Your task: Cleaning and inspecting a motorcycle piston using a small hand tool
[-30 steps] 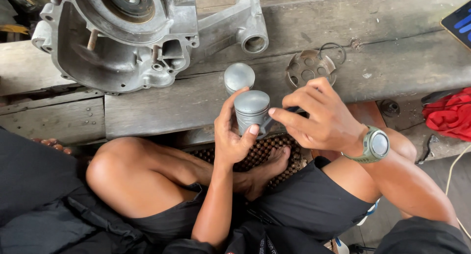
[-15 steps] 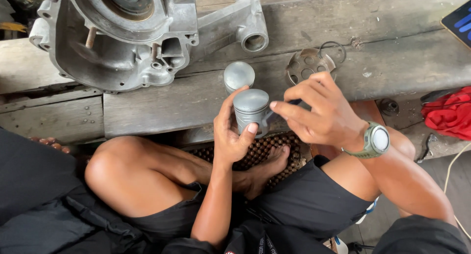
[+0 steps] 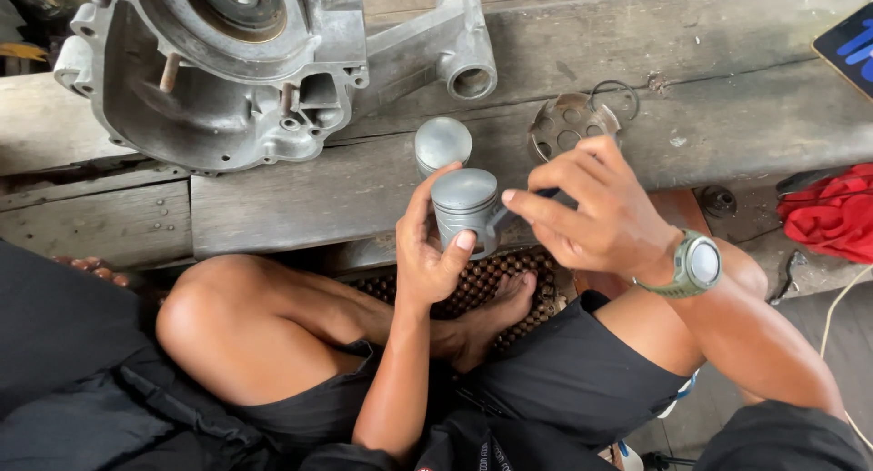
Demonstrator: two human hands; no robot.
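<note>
At the bottom of the frame, the person sits cross-legged in black shorts, one bare foot tucked under, on a mat of brown beads [image 3: 496, 285]. Just above the knees, at the centre of the frame, the left hand [image 3: 427, 253] grips a grey metal piston [image 3: 466, 212] upright, thumb and fingers clamped round its skirt, crown facing up. The right hand [image 3: 596, 212], with a green watch at the wrist, meets the piston from the right; its thumb and forefinger are pinched on a small dark piece at the piston's side, the other fingers spread apart. What that piece is cannot be told. Judging by this, the work on the piston's side is under way and not finished, since both hands are on it.

Further up, a second piston [image 3: 443, 144] stands untouched on the wooden bench [image 3: 291, 198], just behind the held one. Right of it lies a round perforated plate [image 3: 573, 124] with a wire ring. At the upper left sits a large grey engine casing [image 3: 236, 62], open and bare, with neither piston fitted. A red cloth [image 3: 832, 212] lies at the right edge.
</note>
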